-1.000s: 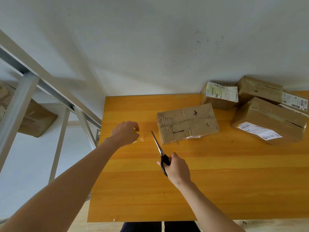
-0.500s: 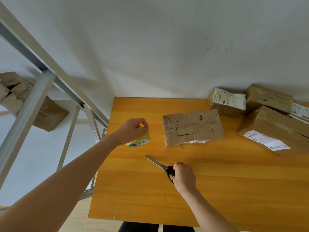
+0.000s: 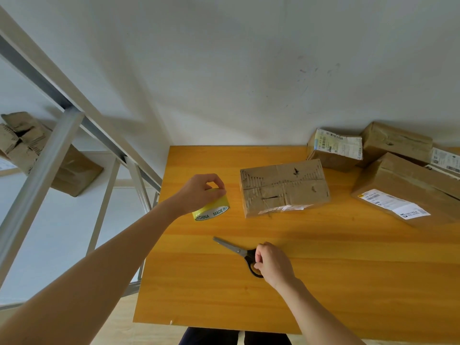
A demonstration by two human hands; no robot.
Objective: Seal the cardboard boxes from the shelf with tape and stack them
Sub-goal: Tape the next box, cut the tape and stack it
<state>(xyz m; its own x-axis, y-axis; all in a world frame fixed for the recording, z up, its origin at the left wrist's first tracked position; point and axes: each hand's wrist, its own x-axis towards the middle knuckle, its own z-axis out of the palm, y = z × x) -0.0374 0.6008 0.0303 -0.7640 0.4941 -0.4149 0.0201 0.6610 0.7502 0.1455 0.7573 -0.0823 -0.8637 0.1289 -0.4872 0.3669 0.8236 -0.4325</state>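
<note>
At our nine o'clock stands the rack (image 3: pixel 47 170), with a torn box (image 3: pixel 27 143) on its shelf. Our left hand (image 3: pixel 199 192) reaches over the table (image 3: pixel 199 290) and grips the tape (image 3: pixel 211 211) from above, fingers and thumb curled over its top rim. The yellow roll shows a white band printed MADE IN CHINA, and we cannot tell whether it rests on the wood or hangs just above it.

At five o'clock from the tape lie the scissors (image 3: pixel 231 247), blades together and pointing to ten o'clock. Our right hand (image 3: pixel 273 262) holds their black handles, fingers curled round them.

At three o'clock from the tape, near but apart, lies the box (image 3: pixel 283 188), flaps down, worn, with a torn white strip along its near edge. At the table's two o'clock, by the wall, we see a labelled box (image 3: pixel 333 150) just behind it, a plain box (image 3: pixel 395 140) further right, and a big box (image 3: pixel 403 190) with a white label in front of that one.
</note>
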